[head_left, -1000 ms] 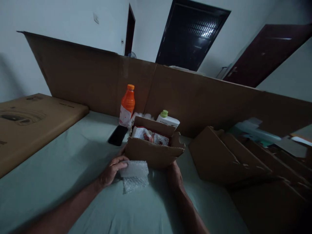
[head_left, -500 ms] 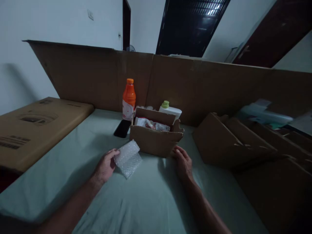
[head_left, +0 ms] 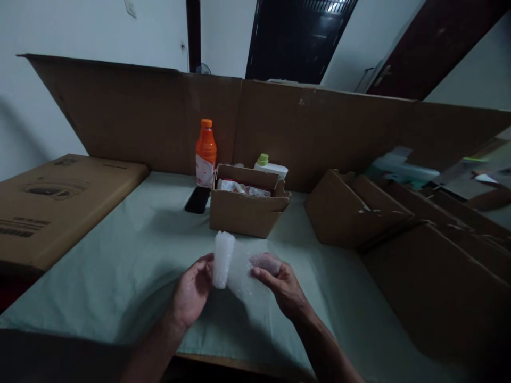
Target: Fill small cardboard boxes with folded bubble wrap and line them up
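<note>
Between my two hands is a sheet of clear bubble wrap (head_left: 244, 266), held above the cloth in front of a small cardboard box. My left hand (head_left: 192, 291) grips its left part, which is folded or rolled into an upright bundle. With thumb on top and fingers behind the film, my right hand (head_left: 284, 284) pinches the right edge. The small cardboard box (head_left: 245, 214) stands open just beyond, with wrapped items (head_left: 241, 187) inside that I cannot make out.
An orange bottle (head_left: 206, 151), a white bottle with a green cap (head_left: 270, 167) and a black phone (head_left: 197, 200) surround the box. At left lies a large flat carton (head_left: 72, 202). Open cardboard boxes (head_left: 343, 213) stand at right. A tall cardboard panel (head_left: 311, 133) runs along the back.
My right hand has left the side of the small box and taken hold of the bubble wrap. My left hand has moved right with it, and the sheet is now spread between both hands.
</note>
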A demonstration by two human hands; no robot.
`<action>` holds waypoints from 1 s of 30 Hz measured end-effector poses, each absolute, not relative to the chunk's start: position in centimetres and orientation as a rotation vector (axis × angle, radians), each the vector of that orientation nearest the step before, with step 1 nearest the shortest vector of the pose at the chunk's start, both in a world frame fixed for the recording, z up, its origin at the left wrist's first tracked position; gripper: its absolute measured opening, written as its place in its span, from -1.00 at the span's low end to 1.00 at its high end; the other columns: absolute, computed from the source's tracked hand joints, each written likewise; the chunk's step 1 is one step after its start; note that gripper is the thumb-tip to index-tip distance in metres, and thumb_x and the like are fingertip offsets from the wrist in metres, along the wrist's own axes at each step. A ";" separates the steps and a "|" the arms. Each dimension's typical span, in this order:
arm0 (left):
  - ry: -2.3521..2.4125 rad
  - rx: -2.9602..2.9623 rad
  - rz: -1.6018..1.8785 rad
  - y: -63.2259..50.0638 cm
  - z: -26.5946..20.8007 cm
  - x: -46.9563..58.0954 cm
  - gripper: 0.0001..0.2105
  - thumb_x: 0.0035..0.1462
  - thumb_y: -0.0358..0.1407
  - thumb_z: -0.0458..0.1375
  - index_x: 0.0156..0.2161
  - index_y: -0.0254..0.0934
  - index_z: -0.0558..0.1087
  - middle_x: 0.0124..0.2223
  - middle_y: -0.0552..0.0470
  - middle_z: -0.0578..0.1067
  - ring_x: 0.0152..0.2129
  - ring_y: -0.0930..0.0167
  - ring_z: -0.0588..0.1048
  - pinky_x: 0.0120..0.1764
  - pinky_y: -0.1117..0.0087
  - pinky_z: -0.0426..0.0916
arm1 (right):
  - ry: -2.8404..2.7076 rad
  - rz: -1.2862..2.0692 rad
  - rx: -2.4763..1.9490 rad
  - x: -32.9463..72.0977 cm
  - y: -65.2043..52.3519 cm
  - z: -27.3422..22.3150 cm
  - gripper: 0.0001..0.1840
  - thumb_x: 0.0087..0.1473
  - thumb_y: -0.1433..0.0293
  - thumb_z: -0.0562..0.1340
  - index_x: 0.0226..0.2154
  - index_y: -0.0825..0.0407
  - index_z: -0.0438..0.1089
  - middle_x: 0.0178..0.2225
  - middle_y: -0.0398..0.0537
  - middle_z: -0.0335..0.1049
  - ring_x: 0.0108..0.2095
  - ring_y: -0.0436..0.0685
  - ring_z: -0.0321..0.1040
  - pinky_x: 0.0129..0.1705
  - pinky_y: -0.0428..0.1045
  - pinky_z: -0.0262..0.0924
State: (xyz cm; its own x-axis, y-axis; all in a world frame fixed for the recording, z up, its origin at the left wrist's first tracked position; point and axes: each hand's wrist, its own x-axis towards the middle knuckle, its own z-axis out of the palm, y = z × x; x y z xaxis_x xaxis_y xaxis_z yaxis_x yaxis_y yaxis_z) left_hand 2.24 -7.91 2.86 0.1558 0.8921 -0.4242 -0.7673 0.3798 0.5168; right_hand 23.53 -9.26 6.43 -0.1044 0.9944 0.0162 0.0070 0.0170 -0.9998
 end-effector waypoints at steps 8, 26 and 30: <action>1.077 1.231 1.343 -9.3 6.1 -2.1 -0.48 0.04 -0.24 0.29 0.15 -0.19 0.42 0.27 -0.10 0.36 0.22 0.13 0.27 0.25 0.18 0.08 | -1.863 0.936 -1.287 25.3 -8.7 11.5 -0.71 0.14 0.17 0.26 -0.31 0.04 0.56 -0.42 -0.10 0.50 -0.43 0.06 0.37 -0.39 -0.09 0.24; 0.983 1.712 0.553 -6.3 5.3 -4.0 -0.87 0.01 -0.30 0.20 -0.39 -0.25 0.61 -0.43 0.05 0.54 -0.45 0.35 0.44 -0.36 0.45 0.23 | -1.539 0.401 -1.604 33.4 -11.2 15.8 -0.62 -0.05 0.01 0.38 -0.43 -0.01 0.54 -0.51 -0.12 0.41 -0.52 0.06 0.26 -0.52 -0.08 0.15; 1.195 1.472 0.637 -12.0 3.7 -3.9 -0.51 -0.01 -0.26 0.24 0.10 -0.20 0.51 -0.32 0.02 0.57 -0.44 0.34 0.46 -0.34 0.43 0.32 | -1.777 0.275 -1.503 31.7 -9.0 14.4 -0.63 0.08 0.03 0.28 -0.43 -0.02 0.53 -0.47 -0.08 0.45 -0.44 0.10 0.34 -0.39 -0.05 0.22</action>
State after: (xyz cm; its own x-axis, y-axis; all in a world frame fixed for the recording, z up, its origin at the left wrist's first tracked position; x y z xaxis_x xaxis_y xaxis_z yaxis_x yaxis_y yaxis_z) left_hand -3.93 -11.98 3.75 0.3506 0.9124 -0.2111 0.3335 0.0890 0.9385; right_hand 31.73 -9.01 14.41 0.0005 0.9096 0.4154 0.7418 0.2783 -0.6102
